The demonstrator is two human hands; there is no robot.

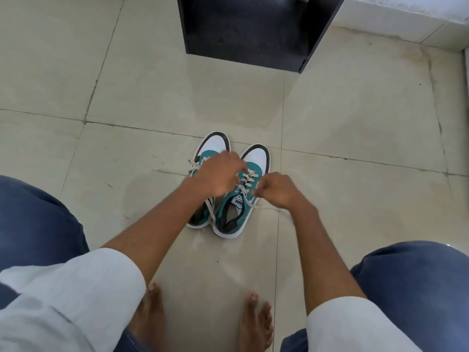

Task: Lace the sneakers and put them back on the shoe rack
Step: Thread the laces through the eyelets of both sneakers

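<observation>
Two teal-and-white sneakers stand side by side on the tiled floor, toes pointing away from me. The left sneaker (pixel 214 143) is largely covered by my left hand (pixel 218 174), which reaches across toward the right sneaker's (pixel 256 158) laces; its fingers are blurred over the white lace (pixel 250 175). My right hand (pixel 278 190) sits at the right sneaker's right side, fingers pinched on a lace end that trails off to the right over the floor (pixel 276 210). Another loose lace end (pixel 165 171) lies to the left of the left sneaker.
A dark shoe rack (pixel 248 31) stands on the floor beyond the sneakers, its lowest shelf open toward me. A white wall base (pixel 406 19) runs at the upper right. My knees in blue jeans flank the view, and my bare feet (pixel 253 321) are below the sneakers.
</observation>
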